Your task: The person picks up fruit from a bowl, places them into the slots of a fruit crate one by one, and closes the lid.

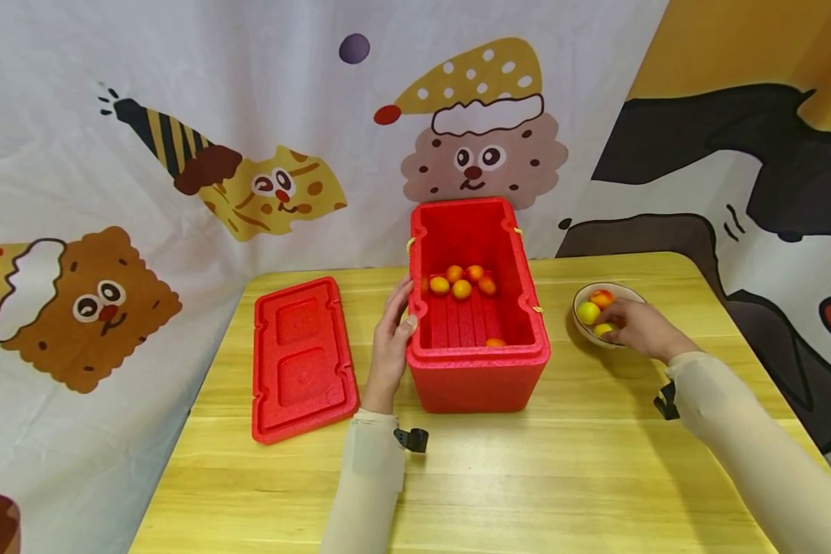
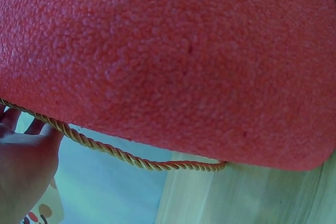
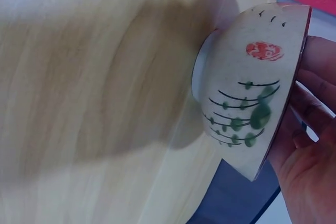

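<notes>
My left hand (image 1: pixel 389 338) grips the left rim of a red foam box (image 1: pixel 478 385), thumb on the rim and fingers along the outer wall. In the left wrist view the box's side (image 2: pixel 178 66) fills most of the frame, with a twisted gold cord (image 2: pixel 121 154) by my fingers. Several small orange-yellow fruits (image 1: pixel 462 290) lie inside the box. On the right, my right hand (image 1: pixel 640 327) reaches into a painted bowl (image 3: pixel 231 93) at a yellow fruit (image 1: pixel 602 330); the rim hides my fingertips in the right wrist view. Beside it lie a yellow fruit (image 1: pixel 587 312) and a red-orange one (image 1: pixel 602 298).
A red lid (image 1: pixel 305 358) with two recessed panels lies flat on the wooden table (image 1: pixel 492 477), left of the box. Behind the table hangs a cloth (image 1: pixel 318 77) printed with cartoon figures; the box stands close to it.
</notes>
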### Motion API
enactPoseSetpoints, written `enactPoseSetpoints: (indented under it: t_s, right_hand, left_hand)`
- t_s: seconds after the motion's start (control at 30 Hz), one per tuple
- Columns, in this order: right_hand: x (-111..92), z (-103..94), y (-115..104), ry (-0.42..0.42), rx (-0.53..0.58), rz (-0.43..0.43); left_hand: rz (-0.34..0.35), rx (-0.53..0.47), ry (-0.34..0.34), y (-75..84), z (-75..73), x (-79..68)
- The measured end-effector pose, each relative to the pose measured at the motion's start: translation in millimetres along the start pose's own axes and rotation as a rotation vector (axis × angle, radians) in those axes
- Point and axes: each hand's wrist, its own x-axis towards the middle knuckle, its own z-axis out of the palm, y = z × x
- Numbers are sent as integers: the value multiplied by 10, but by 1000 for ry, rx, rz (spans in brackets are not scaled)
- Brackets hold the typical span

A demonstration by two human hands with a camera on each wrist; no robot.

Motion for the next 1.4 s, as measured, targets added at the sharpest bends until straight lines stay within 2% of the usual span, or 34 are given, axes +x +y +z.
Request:
enactPoseSetpoints:
  t_s: [0.23,0.4,0.63,0.9,1.17,1.27,1.4]
  right_hand:
    - [-36,15,8,51,14,0]
    - [-115,-37,-13,58,34,42]
    - [-236,-240,-138,157,120,114]
    - [-221,-401,-377,351,272,149]
    - [-82,-576,-741,598,403,64]
    - [-11,-615,-880,645,456,33]
    - [118,-631,-1044,658,475,7]
  left_hand:
    - [16,0,15,10,2,13]
    - [16,-9,6,4,6,3]
    - [26,-20,15,-330,-43,23]
    - [2,-20,10,2,24,-15]
    - [11,-12,6,7,22,-5]
    - [10,-15,8,10,28,-3]
    - [5,-8,12,3,29,-11]
